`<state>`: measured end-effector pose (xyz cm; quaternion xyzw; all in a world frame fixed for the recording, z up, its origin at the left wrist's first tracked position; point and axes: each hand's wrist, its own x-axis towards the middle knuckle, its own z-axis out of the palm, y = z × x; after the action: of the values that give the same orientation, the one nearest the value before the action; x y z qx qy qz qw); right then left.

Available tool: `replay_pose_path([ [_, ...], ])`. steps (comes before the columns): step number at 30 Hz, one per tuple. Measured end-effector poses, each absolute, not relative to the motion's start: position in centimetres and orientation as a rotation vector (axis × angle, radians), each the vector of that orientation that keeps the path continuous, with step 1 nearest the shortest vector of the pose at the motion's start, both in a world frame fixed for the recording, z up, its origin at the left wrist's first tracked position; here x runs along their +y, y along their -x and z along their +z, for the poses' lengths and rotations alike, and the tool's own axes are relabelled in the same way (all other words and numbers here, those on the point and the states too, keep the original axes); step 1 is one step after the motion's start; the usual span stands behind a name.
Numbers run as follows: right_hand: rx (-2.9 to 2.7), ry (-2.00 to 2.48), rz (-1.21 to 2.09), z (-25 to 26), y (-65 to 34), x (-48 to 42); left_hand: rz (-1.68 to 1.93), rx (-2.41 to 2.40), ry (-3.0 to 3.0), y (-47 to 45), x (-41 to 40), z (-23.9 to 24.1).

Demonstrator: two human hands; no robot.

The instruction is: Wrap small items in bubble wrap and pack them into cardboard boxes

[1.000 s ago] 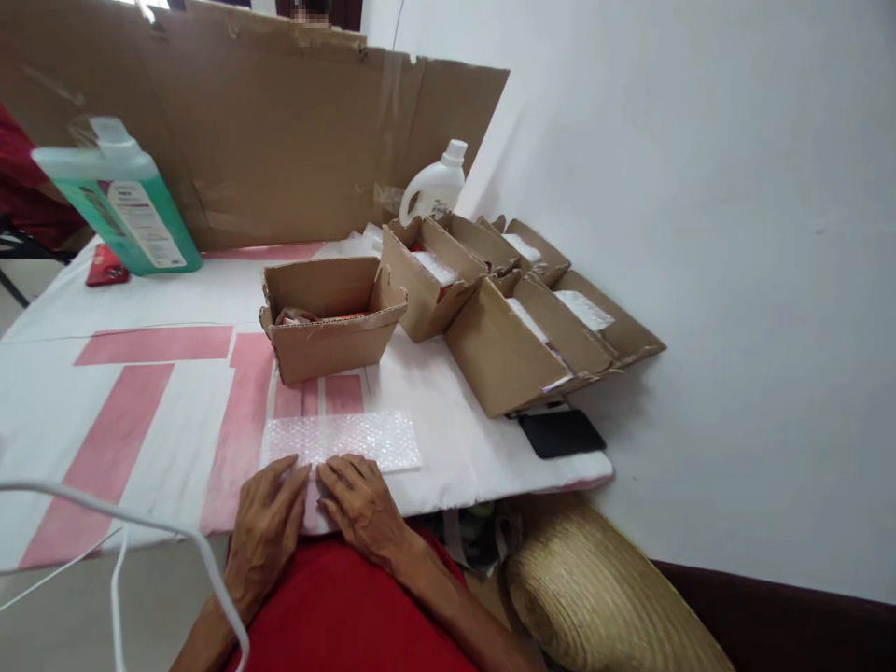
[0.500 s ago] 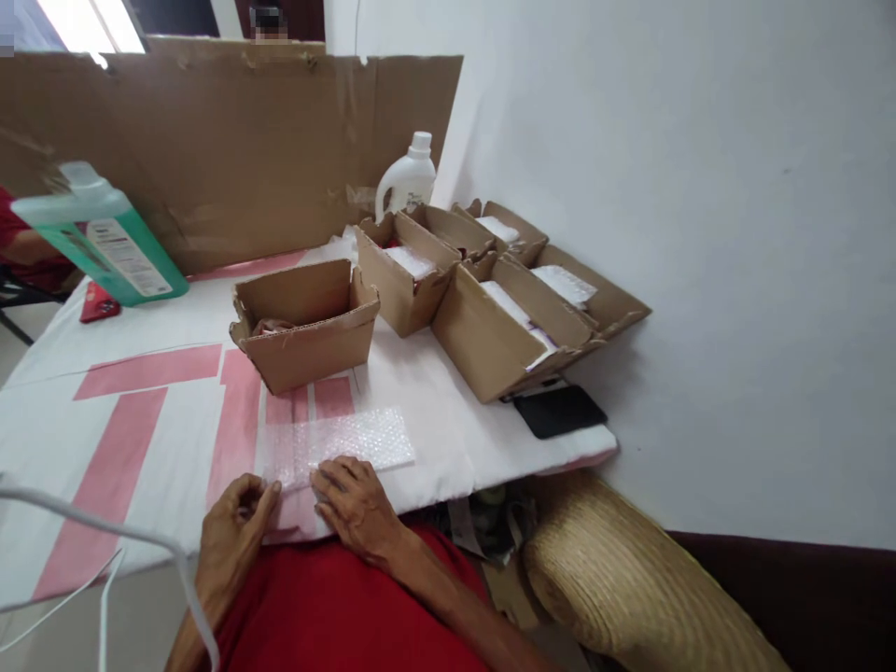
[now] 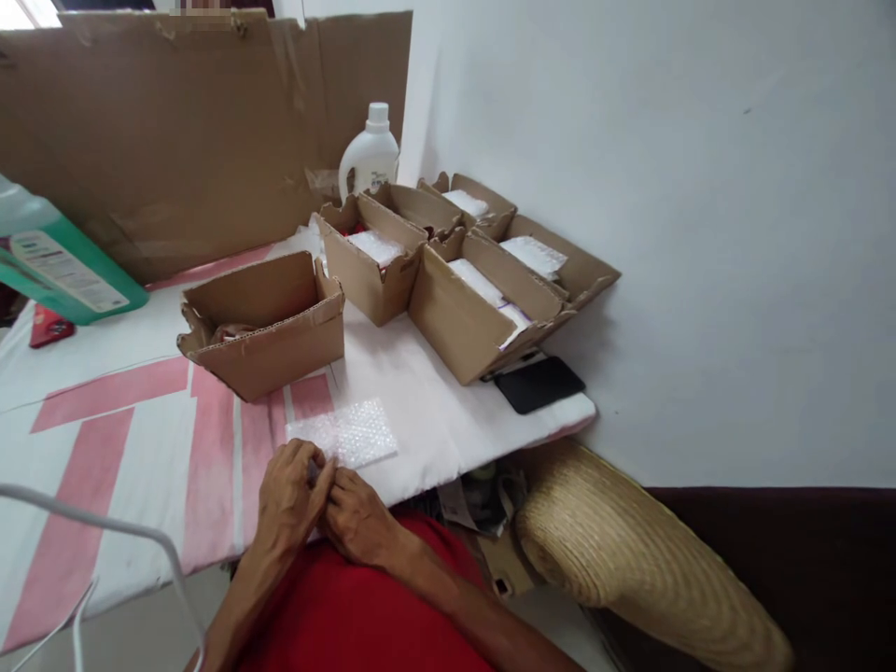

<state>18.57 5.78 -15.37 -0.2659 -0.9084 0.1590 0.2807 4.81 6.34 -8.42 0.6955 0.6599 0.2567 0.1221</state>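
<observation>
A strip of clear bubble wrap [image 3: 360, 434] lies flat near the table's front edge. At its left end, my left hand [image 3: 290, 490] has its thumb and fingers closed on the film, with a bit of it bunched between them. My right hand [image 3: 356, 515] is curled at the near edge of the same strip, its fingertips touching those of the left. The right fingers are bent together on the film, and their tips are partly hidden. Just beyond the strip stands an open cardboard box [image 3: 298, 350] with something brownish inside.
Several cardboard boxes [image 3: 448, 327] holding white packets stand at the right, beside a black phone-like slab [image 3: 539, 384]. A white jug [image 3: 371, 154] and a green liquid bottle [image 3: 74, 266] stand behind. A white cable [image 3: 105, 518] crosses at left. A rolled straw mat [image 3: 616, 541] leans below.
My left hand has moved right to meet my right hand, and the fingers of both have closed in. The bubble wrap's flat part looks shorter at its left end. The camera view has shifted.
</observation>
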Motion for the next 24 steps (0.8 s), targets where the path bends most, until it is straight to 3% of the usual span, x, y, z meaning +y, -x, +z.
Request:
replay_pose_path([
  [8, -2.352, 0.628, 0.464, -12.1, -21.1, 5.6, 0.757, 1.885, -2.071, -4.3, 5.7, -9.6],
  [18, -2.348, 1.028, 0.245, -12.0, -20.8, 6.3, 0.897, 1.801, -2.154, -2.9, 4.7, -10.2],
  [24, -2.332, 1.03, 0.251, -12.6, -21.0, 5.7, 0.79, 2.256, -1.551, -1.8, 3.8, -8.3],
])
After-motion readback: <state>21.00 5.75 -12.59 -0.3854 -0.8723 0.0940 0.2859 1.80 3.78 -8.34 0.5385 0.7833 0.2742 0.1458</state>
